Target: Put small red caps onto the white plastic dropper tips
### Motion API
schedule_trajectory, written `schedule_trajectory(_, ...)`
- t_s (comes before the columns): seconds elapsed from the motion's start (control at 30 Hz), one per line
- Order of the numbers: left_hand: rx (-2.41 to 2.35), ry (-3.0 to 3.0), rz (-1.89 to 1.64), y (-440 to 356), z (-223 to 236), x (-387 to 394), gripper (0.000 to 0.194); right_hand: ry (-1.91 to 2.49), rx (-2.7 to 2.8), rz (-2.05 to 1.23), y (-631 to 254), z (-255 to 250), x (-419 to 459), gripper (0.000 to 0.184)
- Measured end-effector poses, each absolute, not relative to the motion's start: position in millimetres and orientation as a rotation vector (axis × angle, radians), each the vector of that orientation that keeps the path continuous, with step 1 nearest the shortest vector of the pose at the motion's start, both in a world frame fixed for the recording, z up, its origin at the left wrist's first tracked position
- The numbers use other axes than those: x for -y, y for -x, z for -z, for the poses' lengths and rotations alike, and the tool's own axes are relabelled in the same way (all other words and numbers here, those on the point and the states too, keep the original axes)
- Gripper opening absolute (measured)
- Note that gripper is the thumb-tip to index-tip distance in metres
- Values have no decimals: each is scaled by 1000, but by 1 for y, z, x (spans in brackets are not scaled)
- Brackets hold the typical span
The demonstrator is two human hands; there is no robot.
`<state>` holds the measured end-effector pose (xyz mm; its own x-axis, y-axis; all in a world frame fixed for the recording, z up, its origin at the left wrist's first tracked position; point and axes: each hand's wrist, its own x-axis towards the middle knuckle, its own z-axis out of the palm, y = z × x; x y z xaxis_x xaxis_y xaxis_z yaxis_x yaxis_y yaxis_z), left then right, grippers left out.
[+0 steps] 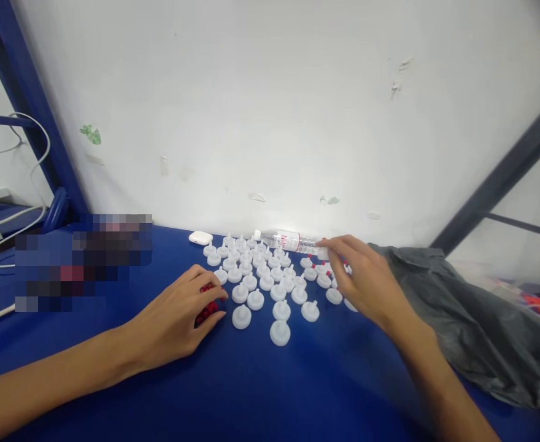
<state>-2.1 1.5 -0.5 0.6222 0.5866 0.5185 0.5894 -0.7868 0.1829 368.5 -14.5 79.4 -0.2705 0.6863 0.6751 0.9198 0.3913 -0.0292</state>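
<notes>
My left hand rests on the blue surface, its fingers curled round a cluster of small red caps. Right of it stand many white nozzle lids, round with a thin upright spout. Over on the right, my right hand pinches a white nozzle lid between thumb and fingers, just in front of the bottle's end. A bit of red shows at its top. Beneath and beside this hand are several white lids with red tips, partly hidden by the fingers.
A clear plastic bottle lies on its side along the wall. A small white case sits at the back left. Dark grey fabric covers the right side. Blue frame posts and white cables are at the left.
</notes>
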Motion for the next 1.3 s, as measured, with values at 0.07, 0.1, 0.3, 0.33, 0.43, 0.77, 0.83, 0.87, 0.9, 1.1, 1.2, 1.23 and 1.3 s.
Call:
schedule_trajectory(0.07,1034,2770,837,3,-1,-1,16,1470,2109,458,-372,-78,12,41)
schedule_trajectory(0.1,1034,2739,809,3,-2,-1,15,1520,2151,435,-372,-77,10,42)
schedule_trajectory(0.3,942,2601,757,2,-6,1,9,1813,2404,256,-363,-75,7,45)
schedule_trajectory(0.33,936,2594,757,2,-5,0,7,1848,2442,238,-363,-75,7,45)
schedule_trajectory(0.43,936,2601,719,2,-5,-2,8,1919,2516,221,-364,-73,5,48)
schedule_trajectory(0.77,932,2680,641,1,-11,-3,13,1806,2357,-28,-366,-87,15,38)
schedule_trajectory(0.83,934,2711,663,1,-11,-2,13,1781,2342,-305,-363,-90,20,34)
schedule_trajectory(0.87,933,2723,680,1,-10,-1,14,1780,2336,-417,-362,-90,21,29)
schedule_trajectory(0.9,931,2729,705,0,-9,-1,15,1786,2332,-503,-361,-89,21,24)
schedule_trajectory(1.1,922,2740,823,0,-3,-1,21,1886,2293,-739,-365,-79,17,30)
schedule_trajectory(1.2,931,2748,820,0,-3,0,21,1952,2258,-797,-368,-78,15,39)
schedule_trajectory(1.23,935,2752,816,0,-3,0,21,1957,2259,-807,-368,-78,14,40)
schedule_trajectory(1.3,931,2764,806,0,-4,1,20,1942,2270,-818,-367,-78,14,39)
